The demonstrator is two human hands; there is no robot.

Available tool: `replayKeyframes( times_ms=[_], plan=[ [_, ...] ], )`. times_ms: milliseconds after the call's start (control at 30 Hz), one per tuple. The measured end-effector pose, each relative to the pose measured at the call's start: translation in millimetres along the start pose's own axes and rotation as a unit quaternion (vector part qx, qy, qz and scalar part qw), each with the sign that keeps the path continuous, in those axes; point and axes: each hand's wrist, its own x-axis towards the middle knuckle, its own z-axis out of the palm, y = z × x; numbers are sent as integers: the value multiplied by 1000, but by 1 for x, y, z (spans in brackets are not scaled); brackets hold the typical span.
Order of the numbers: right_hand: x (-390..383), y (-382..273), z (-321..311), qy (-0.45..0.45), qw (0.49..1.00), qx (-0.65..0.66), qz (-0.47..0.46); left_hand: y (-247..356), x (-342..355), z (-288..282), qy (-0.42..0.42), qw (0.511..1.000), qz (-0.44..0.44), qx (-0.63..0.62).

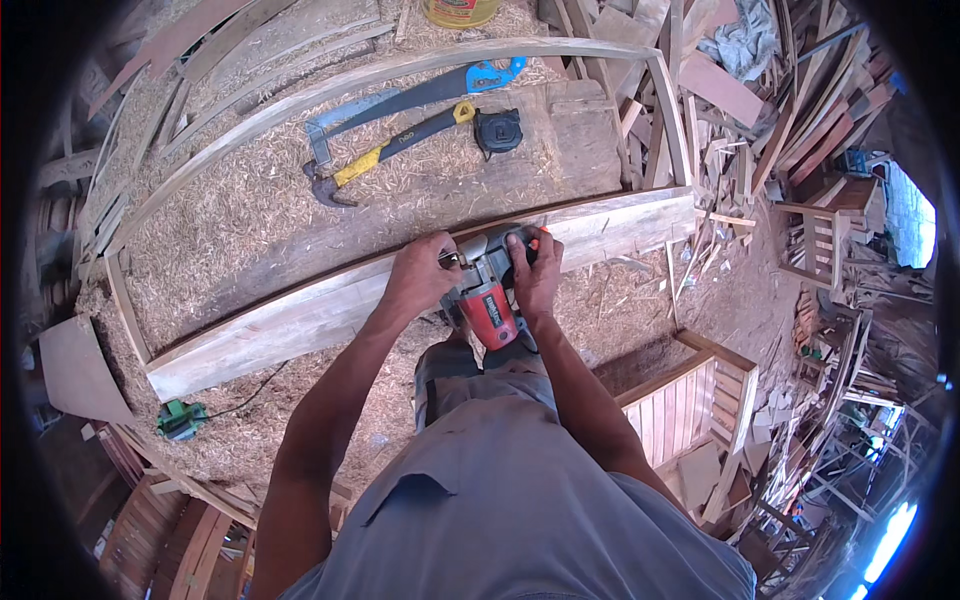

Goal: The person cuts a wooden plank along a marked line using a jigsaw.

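An electric planer (487,312) with a red motor housing and grey metal parts rests on a pale wooden board (270,348). My left hand (420,272) is closed on its left end, the fingers partly hidden. On the right, my right hand (535,262) wraps the black handle, near a small orange part. The board forms the near side of a large wooden frame with a curved far rail (400,62). Inside the frame lie a handsaw (410,97) with a blue handle, a yellow-and-black claw hammer (390,158) and a black tape measure (497,131).
Wood shavings (235,215) cover much of the work surface. A green power tool (181,420) with a cord sits below the board's left end. At far right are heaped wood offcuts (725,90); a slatted wooden piece (690,400) stands right of me. A yellow bucket (460,12) is beyond the frame.
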Motion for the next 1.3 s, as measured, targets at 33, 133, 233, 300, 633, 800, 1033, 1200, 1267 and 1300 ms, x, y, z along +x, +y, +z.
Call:
replayKeyframes(
  times_ms=[33,133,233,300,633,800,1033,1200,1267,1300],
  plan=[
    [1,-3,-2,-11,1000,-4,3,2,-1,-3,-5,1000,0,3],
    [3,-13,-4,-28,1000,0,14,5,-2,-8,-20,998,-23,63],
    [5,-18,-3,-48,997,22,48,0,-2,-8,-1,998,-5,62],
    [6,-12,-4,-38,999,11,20,0,1,-8,-15,998,-15,55],
    [5,-13,-3,-37,999,-15,29,15,-14,-6,24,999,-24,-35],
    [5,-24,-3,-49,998,-8,35,19,-20,-8,81,972,127,179],
    [6,-17,-4,-33,998,-37,26,9,-24,-11,71,967,154,189],
    [4,-8,1,-22,999,-30,21,14,-23,-21,93,976,172,92],
    [3,-6,0,-24,999,-39,27,35,-20,-28,97,977,161,98],
    [2,-6,-1,-27,998,-45,29,41,-20,-29,105,977,151,107]
  ],
)
